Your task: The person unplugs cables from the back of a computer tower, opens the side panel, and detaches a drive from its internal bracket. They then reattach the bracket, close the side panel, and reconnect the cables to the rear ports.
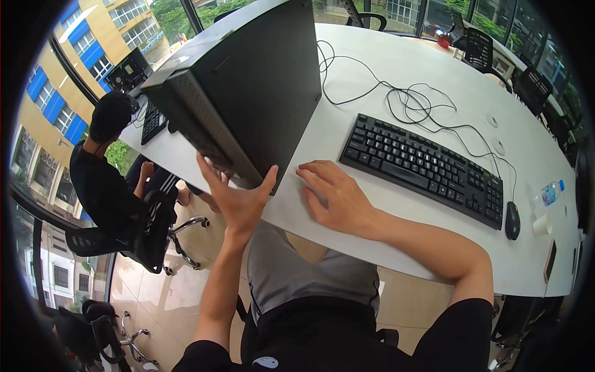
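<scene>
Computer case [251, 93]; contents hidden

Your left hand [238, 201] grips the lower front edge of the black computer tower [254, 80], while your right hand [338, 197] rests on the white table [396, 242], between the tower and the black keyboard [424, 168]. A mouse [512, 221] lies just beside the keyboard's far right end.

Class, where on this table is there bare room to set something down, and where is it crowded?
Bare: the white table beyond the cables; a gap between computer tower, right hand and keyboard; the near edge below the mouse. Crowded: behind the keyboard, cable loops; rightward, cup and bottle.
</scene>
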The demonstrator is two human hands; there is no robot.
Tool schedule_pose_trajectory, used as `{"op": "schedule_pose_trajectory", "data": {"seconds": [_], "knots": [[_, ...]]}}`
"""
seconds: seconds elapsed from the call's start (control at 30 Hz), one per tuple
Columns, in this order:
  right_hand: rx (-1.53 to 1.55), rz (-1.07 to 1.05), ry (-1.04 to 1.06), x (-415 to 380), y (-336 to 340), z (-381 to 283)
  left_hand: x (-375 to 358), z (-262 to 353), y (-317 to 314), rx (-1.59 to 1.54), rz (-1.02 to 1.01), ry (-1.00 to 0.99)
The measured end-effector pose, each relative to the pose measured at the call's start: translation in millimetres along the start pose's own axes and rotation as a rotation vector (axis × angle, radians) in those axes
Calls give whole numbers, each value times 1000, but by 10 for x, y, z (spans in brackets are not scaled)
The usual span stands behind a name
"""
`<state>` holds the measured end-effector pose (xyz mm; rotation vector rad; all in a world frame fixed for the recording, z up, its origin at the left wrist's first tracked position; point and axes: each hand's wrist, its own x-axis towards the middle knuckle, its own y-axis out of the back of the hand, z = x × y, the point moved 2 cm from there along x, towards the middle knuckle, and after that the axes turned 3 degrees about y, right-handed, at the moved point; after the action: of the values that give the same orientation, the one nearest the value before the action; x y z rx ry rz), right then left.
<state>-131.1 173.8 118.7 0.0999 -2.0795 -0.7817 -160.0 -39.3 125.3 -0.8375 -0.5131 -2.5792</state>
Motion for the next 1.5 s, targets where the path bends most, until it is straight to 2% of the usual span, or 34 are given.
{"op": "schedule_pose_trajectory", "data": {"seconds": [0.13, 0.27, 0.37, 0.53, 0.63, 0.73, 0.83, 0.93, 1.0, 1.1, 1.23, 1.37, 1.4, 1.5], "knots": [[6, 23, 9, -27, -6, 23, -102, -73, 226, 66, 28, -38], [19, 19, -20, -42, -26, 63, -206, -153, 561, 52, 2, 62], [34, 16, -38, -35, -27, 64, -219, -321, 798, 154, 4, 10], [90, 49, -94, -9, -20, 102, -246, -459, 826, 132, 17, -3], [119, 60, -177, 92, 78, 155, -307, -537, 745, 96, 62, -26], [194, 119, -274, 248, 188, 271, -386, -584, 664, 43, 49, 76], [284, 105, -473, 424, 370, 321, -435, -627, 584, 132, 22, 106], [339, 79, -628, 542, 467, 453, -483, -781, 469, 5, 70, 2], [356, 51, -728, 663, 530, 547, -491, -802, 460, 61, 61, -56], [348, 22, -749, 920, 525, 812, -458, -743, 413, 57, 83, -99], [374, -76, -929, 1244, 362, 1449, -472, -778, 428, 116, 85, -102], [540, -95, -1103, 1503, 27, 1954, -489, -847, 399, 19, 95, -72], [647, -95, -1115, 1550, -48, 1994, -488, -869, 411, 51, 94, -94], [716, -132, -1079, 1650, -218, 2070, -546, -962, 405, 112, 103, -115]]}}
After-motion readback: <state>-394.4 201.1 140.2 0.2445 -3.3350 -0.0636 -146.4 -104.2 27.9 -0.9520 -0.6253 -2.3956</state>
